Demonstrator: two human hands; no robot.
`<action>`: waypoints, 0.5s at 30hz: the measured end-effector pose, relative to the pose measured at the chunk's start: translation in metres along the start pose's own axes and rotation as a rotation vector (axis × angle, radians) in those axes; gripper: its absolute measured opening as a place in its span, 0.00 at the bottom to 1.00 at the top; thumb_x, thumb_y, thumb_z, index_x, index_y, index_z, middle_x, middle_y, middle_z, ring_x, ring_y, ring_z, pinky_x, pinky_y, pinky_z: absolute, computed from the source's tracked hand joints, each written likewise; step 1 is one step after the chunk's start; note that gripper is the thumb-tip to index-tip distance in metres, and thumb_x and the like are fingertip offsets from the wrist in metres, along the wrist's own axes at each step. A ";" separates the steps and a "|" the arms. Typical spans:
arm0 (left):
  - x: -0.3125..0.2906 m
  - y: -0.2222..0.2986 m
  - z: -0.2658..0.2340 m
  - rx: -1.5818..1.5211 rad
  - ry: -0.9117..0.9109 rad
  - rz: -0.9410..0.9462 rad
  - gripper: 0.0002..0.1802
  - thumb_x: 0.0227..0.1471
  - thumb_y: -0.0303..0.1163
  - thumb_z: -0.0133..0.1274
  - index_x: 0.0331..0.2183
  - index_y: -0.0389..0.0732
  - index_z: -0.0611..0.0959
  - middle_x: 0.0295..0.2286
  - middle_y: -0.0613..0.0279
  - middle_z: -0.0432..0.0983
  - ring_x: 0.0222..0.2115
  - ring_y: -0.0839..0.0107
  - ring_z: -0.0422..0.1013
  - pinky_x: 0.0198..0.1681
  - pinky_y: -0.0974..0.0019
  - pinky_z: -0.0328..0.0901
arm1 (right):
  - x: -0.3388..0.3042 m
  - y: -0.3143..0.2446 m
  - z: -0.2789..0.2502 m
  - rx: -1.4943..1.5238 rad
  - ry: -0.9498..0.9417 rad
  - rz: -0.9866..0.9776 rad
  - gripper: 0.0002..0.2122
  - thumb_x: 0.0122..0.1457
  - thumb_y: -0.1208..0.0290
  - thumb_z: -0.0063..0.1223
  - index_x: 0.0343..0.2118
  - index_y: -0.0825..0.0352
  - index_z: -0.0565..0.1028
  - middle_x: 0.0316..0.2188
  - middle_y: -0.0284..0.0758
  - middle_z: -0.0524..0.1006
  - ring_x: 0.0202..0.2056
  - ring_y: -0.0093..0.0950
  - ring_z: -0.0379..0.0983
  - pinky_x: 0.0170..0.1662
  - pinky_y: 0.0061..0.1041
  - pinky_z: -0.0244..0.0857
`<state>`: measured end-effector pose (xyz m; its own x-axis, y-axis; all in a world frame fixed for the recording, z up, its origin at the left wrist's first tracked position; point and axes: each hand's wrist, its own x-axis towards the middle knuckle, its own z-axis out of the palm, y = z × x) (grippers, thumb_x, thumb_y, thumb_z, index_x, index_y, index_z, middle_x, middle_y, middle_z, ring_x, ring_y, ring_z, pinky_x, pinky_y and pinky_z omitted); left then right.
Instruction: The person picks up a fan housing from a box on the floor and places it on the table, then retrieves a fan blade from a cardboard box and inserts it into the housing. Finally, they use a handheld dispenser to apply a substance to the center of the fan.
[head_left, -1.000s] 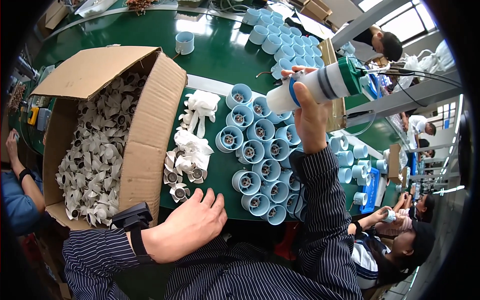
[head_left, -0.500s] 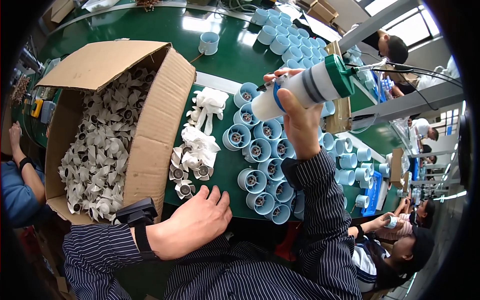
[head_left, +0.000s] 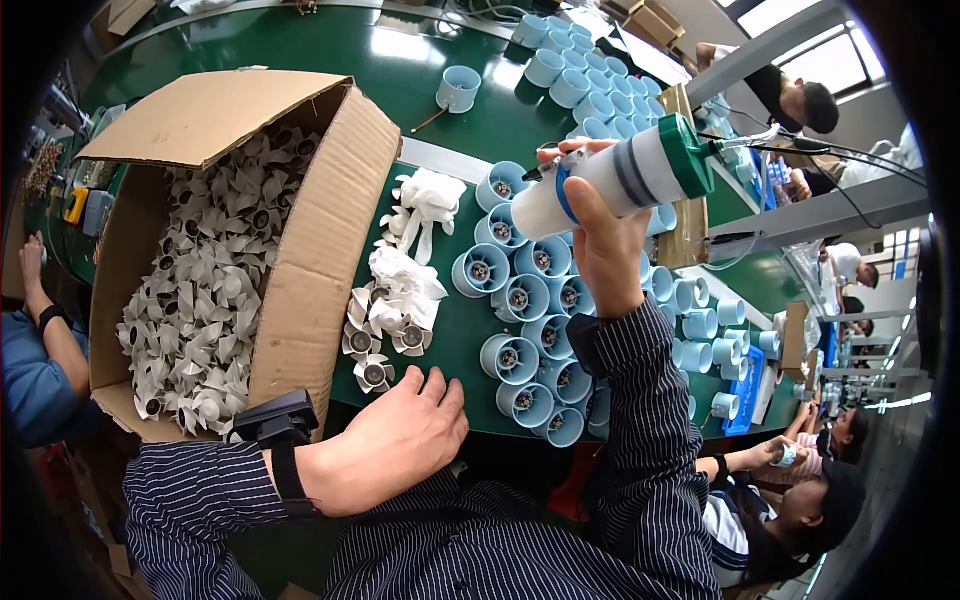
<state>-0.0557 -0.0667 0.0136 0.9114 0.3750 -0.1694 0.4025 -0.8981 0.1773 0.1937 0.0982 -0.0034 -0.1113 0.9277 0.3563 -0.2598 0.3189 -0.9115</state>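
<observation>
My right hand (head_left: 608, 235) is raised over the light-blue fan housings, closed around a dispensing syringe barrel. This syringe (head_left: 648, 165) is white and translucent with dark bands and a green cap, tilted, with a thin line running from the cap. Below it, several housings (head_left: 519, 299) stand close together, open ends up, with metal motor parts inside. At the table's near edge my left hand (head_left: 405, 425) holds nothing, its fingers spread. Closest to it are loose grey fan impellers (head_left: 374, 373), with crumpled white gloves (head_left: 408, 287) lying just beyond.
A cardboard box (head_left: 310, 260) full of impellers (head_left: 215, 290) stands at the left. One housing (head_left: 459, 89) with a lead sits on the green belt at the back. More housings (head_left: 590, 85) fill the far right. Co-workers sit at both sides; a grey metal frame (head_left: 820, 213) crosses the right.
The lone housing at the back has moved right along the belt. My right hand and the syringe have shifted very slightly right; my left hand stays nearly still.
</observation>
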 end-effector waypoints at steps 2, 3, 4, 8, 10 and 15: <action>0.000 0.000 0.000 0.000 0.004 0.000 0.22 0.57 0.31 0.57 0.50 0.28 0.84 0.54 0.37 0.78 0.55 0.45 0.75 0.56 0.52 0.69 | -0.001 0.000 0.001 -0.012 -0.002 -0.003 0.22 0.61 0.70 0.70 0.54 0.67 0.71 0.51 0.40 0.78 0.55 0.39 0.80 0.63 0.45 0.72; -0.001 0.001 0.000 0.003 -0.001 -0.001 0.22 0.57 0.31 0.57 0.50 0.28 0.84 0.54 0.37 0.78 0.55 0.45 0.75 0.56 0.52 0.69 | -0.001 -0.001 0.001 -0.013 0.000 -0.010 0.22 0.61 0.70 0.70 0.55 0.67 0.71 0.51 0.41 0.78 0.55 0.40 0.80 0.63 0.46 0.71; 0.000 0.001 0.001 0.004 -0.006 -0.001 0.22 0.57 0.32 0.57 0.50 0.28 0.83 0.54 0.37 0.78 0.55 0.45 0.75 0.56 0.52 0.69 | -0.002 -0.002 0.001 -0.014 0.003 -0.015 0.22 0.61 0.70 0.70 0.55 0.66 0.71 0.51 0.41 0.78 0.55 0.40 0.80 0.63 0.46 0.71; 0.001 -0.001 0.001 0.006 -0.041 0.005 0.23 0.58 0.32 0.55 0.51 0.27 0.81 0.55 0.36 0.77 0.56 0.45 0.74 0.55 0.52 0.69 | -0.003 -0.011 -0.001 -0.043 -0.007 -0.045 0.23 0.61 0.70 0.70 0.56 0.64 0.71 0.52 0.42 0.78 0.55 0.42 0.79 0.64 0.48 0.70; 0.000 0.000 0.000 0.007 -0.057 0.005 0.23 0.59 0.33 0.53 0.52 0.27 0.80 0.55 0.36 0.76 0.57 0.45 0.73 0.55 0.52 0.69 | -0.006 -0.016 0.002 -0.053 -0.015 -0.056 0.23 0.62 0.70 0.70 0.56 0.63 0.71 0.52 0.42 0.78 0.56 0.42 0.79 0.64 0.49 0.70; -0.002 0.001 0.003 0.025 0.004 -0.005 0.22 0.58 0.33 0.56 0.50 0.29 0.84 0.53 0.39 0.78 0.55 0.46 0.75 0.55 0.52 0.69 | -0.018 -0.017 0.012 0.034 -0.087 0.001 0.23 0.62 0.69 0.70 0.57 0.62 0.70 0.53 0.42 0.77 0.57 0.43 0.78 0.64 0.50 0.69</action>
<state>-0.0568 -0.0692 0.0113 0.9096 0.3808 -0.1661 0.4052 -0.9014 0.1524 0.1882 0.0738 0.0085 -0.1942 0.9073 0.3729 -0.2923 0.3093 -0.9049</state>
